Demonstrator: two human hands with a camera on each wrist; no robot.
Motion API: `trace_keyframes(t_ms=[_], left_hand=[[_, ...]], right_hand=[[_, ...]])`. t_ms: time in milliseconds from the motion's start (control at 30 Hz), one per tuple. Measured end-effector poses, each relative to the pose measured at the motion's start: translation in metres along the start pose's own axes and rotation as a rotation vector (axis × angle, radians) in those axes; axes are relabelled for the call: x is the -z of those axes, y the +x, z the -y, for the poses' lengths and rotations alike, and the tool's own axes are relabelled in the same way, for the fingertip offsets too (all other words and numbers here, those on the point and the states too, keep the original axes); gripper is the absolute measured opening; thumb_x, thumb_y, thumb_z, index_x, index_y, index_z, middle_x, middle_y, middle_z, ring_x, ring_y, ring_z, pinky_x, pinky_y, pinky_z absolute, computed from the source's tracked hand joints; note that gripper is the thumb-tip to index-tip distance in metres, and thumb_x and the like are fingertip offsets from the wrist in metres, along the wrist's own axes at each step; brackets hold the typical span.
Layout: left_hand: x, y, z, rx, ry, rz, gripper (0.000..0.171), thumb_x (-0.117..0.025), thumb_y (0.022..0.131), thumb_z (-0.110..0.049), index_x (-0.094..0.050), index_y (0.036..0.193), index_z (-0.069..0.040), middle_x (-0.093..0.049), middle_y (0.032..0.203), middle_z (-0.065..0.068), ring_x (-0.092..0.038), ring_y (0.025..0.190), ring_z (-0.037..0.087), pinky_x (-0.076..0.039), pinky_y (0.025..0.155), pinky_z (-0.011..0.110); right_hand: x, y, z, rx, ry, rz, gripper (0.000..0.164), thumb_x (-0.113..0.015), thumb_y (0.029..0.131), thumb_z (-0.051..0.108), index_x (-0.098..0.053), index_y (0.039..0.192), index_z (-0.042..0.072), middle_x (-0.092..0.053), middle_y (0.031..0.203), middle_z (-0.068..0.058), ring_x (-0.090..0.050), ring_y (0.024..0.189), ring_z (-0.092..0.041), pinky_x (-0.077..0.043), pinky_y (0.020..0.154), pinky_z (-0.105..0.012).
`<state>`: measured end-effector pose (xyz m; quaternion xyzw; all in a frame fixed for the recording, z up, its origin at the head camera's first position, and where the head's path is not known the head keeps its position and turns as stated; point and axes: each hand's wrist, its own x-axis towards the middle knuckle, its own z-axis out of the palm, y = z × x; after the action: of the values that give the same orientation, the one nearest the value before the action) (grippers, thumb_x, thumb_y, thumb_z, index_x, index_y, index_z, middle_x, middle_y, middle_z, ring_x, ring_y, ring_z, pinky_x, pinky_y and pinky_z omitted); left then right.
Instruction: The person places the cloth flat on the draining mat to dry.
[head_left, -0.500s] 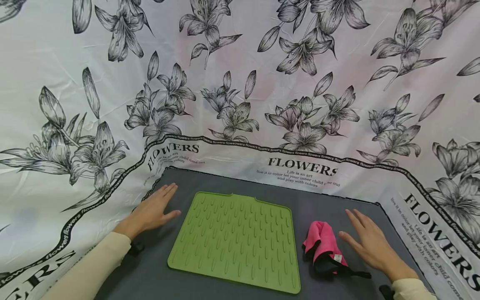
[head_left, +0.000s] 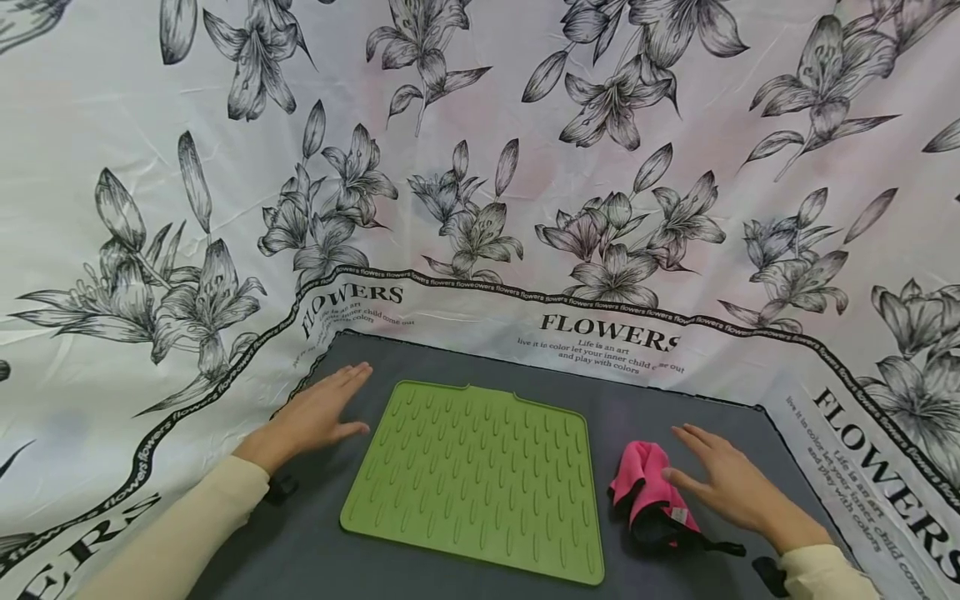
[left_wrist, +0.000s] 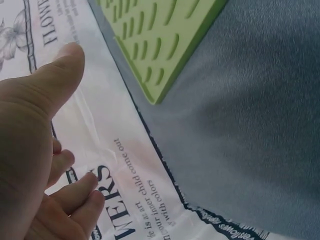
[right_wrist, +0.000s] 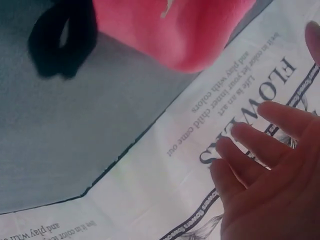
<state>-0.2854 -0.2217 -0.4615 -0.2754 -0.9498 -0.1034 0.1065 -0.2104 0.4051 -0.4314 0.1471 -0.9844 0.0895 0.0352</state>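
A green ridged mat (head_left: 472, 483) lies flat in the middle of the grey surface. Left of it, my left hand (head_left: 311, 421) is held with fingers extended and thumb apart, holding nothing. To the mat's right sits a crumpled pink cloth (head_left: 647, 475) with black edging, a small white label and a black loop. My right hand (head_left: 738, 483) is just right of the cloth, its fingers stretched out and nothing in its grasp. In the right wrist view the pink cloth (right_wrist: 175, 35) appears apart from the right hand (right_wrist: 275, 170).
A grey surface (head_left: 277, 550) lies under everything. White fabric printed with black lilies and lettering (head_left: 465, 325) rises behind it and along both sides. Dark wrist bands (head_left: 281, 490) show near both cuffs.
My right hand has shifted slightly left, closer to the pink cloth. The left hand barely differs. The whole head view has drifted a little to the right.
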Motion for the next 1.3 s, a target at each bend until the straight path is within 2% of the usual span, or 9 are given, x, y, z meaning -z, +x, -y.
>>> trace_keyframes(t_ms=[133,267,433,533,733,867,1000,1167,1300], left_hand=[[-0.005,0.0,-0.003,-0.012,-0.001,0.044,0.094,-0.079,0.086,-0.041,-0.031,0.156,-0.002,-0.035,0.16,0.019,-0.039,0.143,0.041,-0.038,0.112,0.056],[-0.016,-0.002,-0.005,-0.026,-0.054,0.105,0.091,-0.079,0.085,-0.037,-0.033,0.156,-0.003,-0.037,0.159,0.019,-0.04,0.142,0.041,-0.041,0.109,0.057],[-0.033,-0.007,-0.009,-0.028,-0.14,0.19,0.087,-0.08,0.085,-0.035,-0.037,0.154,-0.002,-0.039,0.158,0.019,-0.04,0.142,0.042,-0.039,0.11,0.058],[-0.042,-0.01,-0.012,-0.016,-0.181,0.257,0.087,-0.079,0.086,-0.035,-0.036,0.154,-0.003,-0.039,0.158,0.018,-0.039,0.143,0.042,-0.036,0.113,0.058],[-0.053,-0.014,-0.015,0.025,-0.209,0.333,0.082,-0.079,0.087,-0.032,-0.04,0.153,-0.006,-0.043,0.155,0.018,-0.043,0.141,0.04,-0.038,0.111,0.058],[-0.06,-0.017,-0.015,0.049,-0.208,0.361,0.079,-0.079,0.087,-0.032,-0.041,0.153,-0.009,-0.045,0.154,0.016,-0.044,0.14,0.039,-0.04,0.11,0.057],[-0.064,-0.019,-0.015,0.063,-0.243,0.362,0.078,-0.079,0.088,-0.03,-0.041,0.153,-0.011,-0.044,0.155,0.015,-0.042,0.142,0.04,-0.038,0.111,0.058],[-0.063,-0.018,-0.019,0.104,-0.313,0.349,0.077,-0.078,0.088,-0.026,-0.04,0.154,-0.01,-0.041,0.156,0.019,-0.037,0.144,0.043,-0.035,0.112,0.061],[-0.061,-0.016,-0.022,0.132,-0.349,0.336,0.077,-0.078,0.088,-0.022,-0.04,0.153,-0.009,-0.04,0.156,0.022,-0.035,0.144,0.044,-0.036,0.111,0.061]], right_hand=[[-0.007,0.004,0.004,-0.011,0.009,0.062,0.088,-0.064,0.089,0.063,-0.044,0.15,0.004,-0.043,0.149,-0.03,-0.045,0.13,-0.056,-0.041,0.092,-0.073],[-0.018,0.007,0.002,-0.011,0.029,0.119,0.093,-0.07,0.083,0.064,-0.044,0.149,0.004,-0.047,0.146,-0.03,-0.053,0.125,-0.053,-0.047,0.089,-0.068],[-0.037,0.011,-0.001,-0.031,0.107,0.19,0.094,-0.08,0.078,0.055,-0.044,0.151,0.009,-0.058,0.136,-0.022,-0.064,0.111,-0.038,-0.054,0.084,-0.057],[-0.051,0.013,0.001,-0.017,0.129,0.213,0.094,-0.085,0.075,0.05,-0.046,0.15,0.011,-0.062,0.132,-0.021,-0.065,0.109,-0.036,-0.055,0.083,-0.054],[-0.068,0.018,0.011,0.007,0.084,0.18,0.092,-0.09,0.069,0.044,-0.051,0.146,0.014,-0.063,0.126,-0.026,-0.063,0.11,-0.042,-0.054,0.084,-0.059],[-0.074,0.023,0.016,-0.018,0.058,0.182,0.083,-0.091,0.069,0.042,-0.058,0.14,0.014,-0.061,0.123,-0.022,-0.064,0.104,-0.038,-0.054,0.08,-0.056],[-0.077,0.023,0.021,-0.046,0.04,0.162,0.066,-0.091,0.07,0.036,-0.067,0.129,0.015,-0.061,0.117,-0.015,-0.064,0.097,-0.031,-0.055,0.076,-0.051],[-0.077,0.022,0.022,-0.006,-0.006,0.092,0.052,-0.09,0.071,0.032,-0.073,0.117,0.017,-0.064,0.112,-0.013,-0.066,0.092,-0.031,-0.055,0.074,-0.051],[-0.078,0.022,0.02,0.01,-0.024,0.035,0.045,-0.09,0.072,0.029,-0.076,0.113,0.018,-0.064,0.103,-0.006,-0.063,0.084,-0.021,-0.054,0.069,-0.043]])
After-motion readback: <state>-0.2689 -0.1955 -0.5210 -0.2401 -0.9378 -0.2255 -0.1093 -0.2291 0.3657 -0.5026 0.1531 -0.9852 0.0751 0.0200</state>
